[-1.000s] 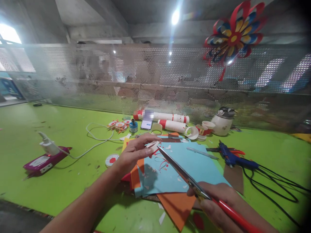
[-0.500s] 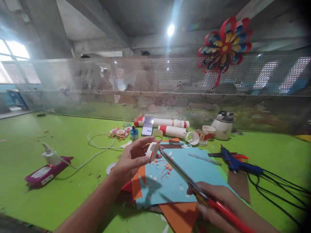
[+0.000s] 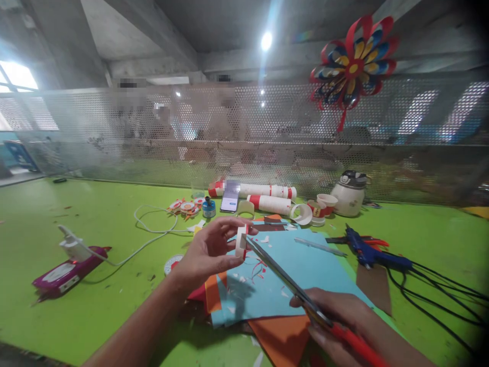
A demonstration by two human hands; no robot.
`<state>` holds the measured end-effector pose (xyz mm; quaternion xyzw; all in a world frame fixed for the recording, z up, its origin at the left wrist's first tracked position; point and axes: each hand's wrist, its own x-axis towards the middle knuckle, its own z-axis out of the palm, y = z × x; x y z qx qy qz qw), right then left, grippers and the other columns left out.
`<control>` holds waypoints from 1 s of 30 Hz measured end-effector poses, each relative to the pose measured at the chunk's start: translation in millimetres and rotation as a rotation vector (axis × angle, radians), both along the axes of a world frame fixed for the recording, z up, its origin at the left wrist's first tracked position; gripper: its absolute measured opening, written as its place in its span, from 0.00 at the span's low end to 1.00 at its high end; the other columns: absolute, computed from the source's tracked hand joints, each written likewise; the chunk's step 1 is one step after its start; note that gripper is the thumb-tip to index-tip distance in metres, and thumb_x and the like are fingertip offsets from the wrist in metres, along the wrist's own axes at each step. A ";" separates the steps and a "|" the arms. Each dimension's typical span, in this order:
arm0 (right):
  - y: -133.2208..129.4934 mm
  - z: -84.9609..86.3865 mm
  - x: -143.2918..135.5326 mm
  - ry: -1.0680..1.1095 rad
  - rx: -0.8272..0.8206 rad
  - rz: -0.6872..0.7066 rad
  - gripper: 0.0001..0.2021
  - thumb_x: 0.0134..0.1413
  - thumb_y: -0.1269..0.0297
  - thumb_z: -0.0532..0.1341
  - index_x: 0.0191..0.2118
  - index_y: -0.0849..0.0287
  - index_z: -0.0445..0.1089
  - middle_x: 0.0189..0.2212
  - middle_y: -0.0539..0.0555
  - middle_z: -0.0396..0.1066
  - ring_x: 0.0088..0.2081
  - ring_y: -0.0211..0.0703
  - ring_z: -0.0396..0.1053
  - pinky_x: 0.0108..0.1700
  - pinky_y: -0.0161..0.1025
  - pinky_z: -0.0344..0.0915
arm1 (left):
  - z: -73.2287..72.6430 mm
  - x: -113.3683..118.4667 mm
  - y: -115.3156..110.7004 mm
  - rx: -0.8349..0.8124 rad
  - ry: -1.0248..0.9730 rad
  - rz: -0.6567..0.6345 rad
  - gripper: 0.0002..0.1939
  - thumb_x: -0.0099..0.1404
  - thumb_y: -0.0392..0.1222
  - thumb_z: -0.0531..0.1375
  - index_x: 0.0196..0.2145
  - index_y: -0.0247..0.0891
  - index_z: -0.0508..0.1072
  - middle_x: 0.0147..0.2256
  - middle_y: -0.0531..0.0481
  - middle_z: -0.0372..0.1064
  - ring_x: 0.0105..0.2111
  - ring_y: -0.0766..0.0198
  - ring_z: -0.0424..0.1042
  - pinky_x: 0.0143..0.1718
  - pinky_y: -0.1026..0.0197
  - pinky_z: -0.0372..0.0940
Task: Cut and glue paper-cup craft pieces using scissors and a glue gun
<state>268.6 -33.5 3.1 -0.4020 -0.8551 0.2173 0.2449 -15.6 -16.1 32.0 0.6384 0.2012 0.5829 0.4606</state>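
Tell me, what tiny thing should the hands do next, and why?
Perhaps the right hand should ease the scissors onto the white-and-red piece for a small snip: their tips point at it, nearly or just touching, and the left hand holds it up.

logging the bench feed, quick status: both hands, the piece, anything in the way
Left hand holding white-and-red piece. Right hand on red-handled scissors, tips at the piece, contact unclear. Paper scraps on blue sheet, seemingly clear of tips.
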 end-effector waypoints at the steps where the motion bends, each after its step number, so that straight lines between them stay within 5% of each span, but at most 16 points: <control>1: 1.0 -0.8 -0.1 -0.013 0.004 -0.007 0.14 0.54 0.64 0.59 0.47 0.54 0.74 0.40 0.56 0.77 0.36 0.48 0.77 0.36 0.37 0.74 | -0.3 0.6 0.2 0.006 0.002 0.008 0.22 0.55 0.33 0.67 0.47 0.43 0.70 0.50 0.41 0.68 0.54 0.50 0.65 0.48 0.51 0.65; 7: 2.8 17.7 -8.3 -0.102 0.038 0.078 0.12 0.57 0.67 0.56 0.44 0.56 0.73 0.34 0.54 0.77 0.34 0.44 0.75 0.35 0.35 0.72 | -3.4 3.0 0.4 -0.040 0.027 0.065 0.28 0.54 0.34 0.67 0.52 0.43 0.67 0.47 0.41 0.70 0.45 0.56 0.70 0.45 0.53 0.68; 11: 3.9 25.3 -11.4 -0.102 0.147 0.107 0.13 0.59 0.66 0.52 0.45 0.60 0.70 0.36 0.57 0.75 0.36 0.46 0.74 0.38 0.40 0.72 | -7.8 4.1 2.9 -0.002 0.120 0.232 0.29 0.56 0.36 0.66 0.56 0.44 0.66 0.54 0.41 0.61 0.50 0.56 0.68 0.53 0.50 0.64; 18: 0.1 6.3 -10.6 -0.207 0.261 0.065 0.21 0.56 0.72 0.54 0.55 0.62 0.66 0.39 0.60 0.73 0.41 0.47 0.73 0.43 0.41 0.72 | -11.7 10.6 4.3 0.060 0.160 0.428 0.24 0.60 0.36 0.63 0.53 0.40 0.64 0.53 0.41 0.64 0.52 0.55 0.67 0.54 0.51 0.64; 24: -4.7 -2.5 -14.5 -0.253 0.490 -0.016 0.23 0.52 0.73 0.55 0.56 0.61 0.64 0.39 0.61 0.72 0.38 0.50 0.73 0.37 0.42 0.73 | -13.8 20.6 -0.6 0.045 0.194 0.520 0.25 0.58 0.31 0.60 0.53 0.42 0.62 0.53 0.42 0.63 0.52 0.54 0.67 0.51 0.51 0.66; 30: -5.7 -4.8 -13.0 -0.294 0.508 -0.035 0.27 0.50 0.76 0.54 0.59 0.62 0.60 0.37 0.59 0.69 0.35 0.49 0.71 0.35 0.44 0.73 | -16.2 23.5 -2.8 0.036 0.260 0.547 0.25 0.58 0.28 0.57 0.53 0.41 0.62 0.50 0.43 0.64 0.51 0.55 0.68 0.49 0.53 0.67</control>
